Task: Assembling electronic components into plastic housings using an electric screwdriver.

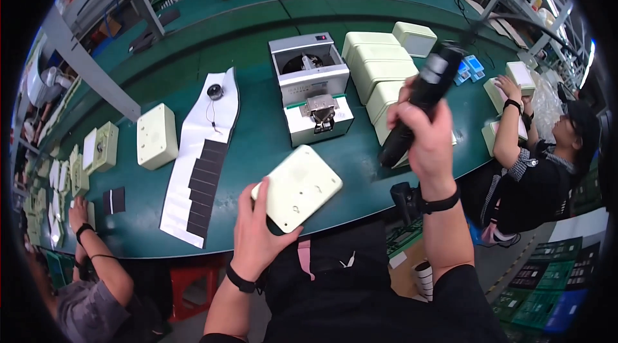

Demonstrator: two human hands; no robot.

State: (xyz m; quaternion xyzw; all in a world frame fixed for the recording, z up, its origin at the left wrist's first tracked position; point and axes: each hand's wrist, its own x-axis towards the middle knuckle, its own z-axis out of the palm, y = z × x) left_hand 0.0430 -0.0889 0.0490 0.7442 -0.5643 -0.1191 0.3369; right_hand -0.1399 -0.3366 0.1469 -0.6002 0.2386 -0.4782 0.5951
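My left hand (253,235) grips a cream plastic box (302,183) by its near left corner. The face turned up has rounded corners and a few small holes. My right hand (428,140) is wrapped round a black electric screwdriver (430,82), raised to the right of the box and apart from it. A cable runs from its upper end toward the upper right. The driver's tip cannot be made out. Just beyond the box stands a grey screw feeder machine (315,82) with a metal outlet at its front.
Cream boxes (380,63) stand in a row right of the feeder. Left of it, a white sheet (193,130) bears black foam strips (207,172) and a small round speaker (215,92). Another box (156,137) stands farther left. Co-workers sit on both sides of the green table (257,117).
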